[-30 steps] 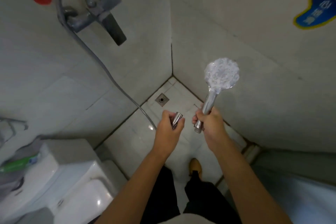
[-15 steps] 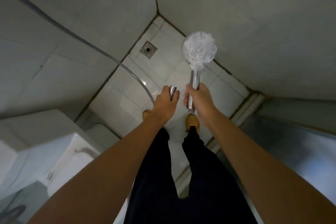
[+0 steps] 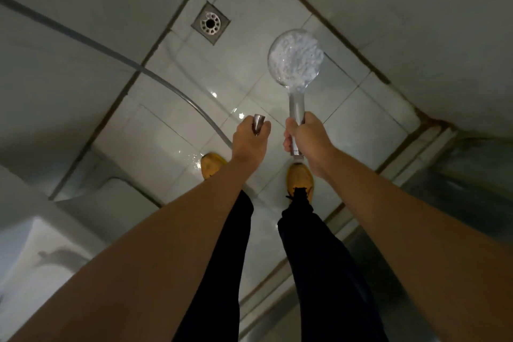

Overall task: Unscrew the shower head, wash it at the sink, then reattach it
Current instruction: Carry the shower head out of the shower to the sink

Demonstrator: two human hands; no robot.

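Wet floor tiles [image 3: 172,144] lie under both hands: the right hand [image 3: 306,137] grips the shower head [image 3: 295,60], already apart from the hose nut [image 3: 258,124] pinched in the left hand [image 3: 248,144] just beside it, so unscrewing looks done, washing and reattaching remain.

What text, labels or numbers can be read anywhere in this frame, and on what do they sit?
None can be read.
A small dark marking sits low on the shower head handle, just under the right hand: too small and blurred to read.
Hose nut in the left hand: no text shows.
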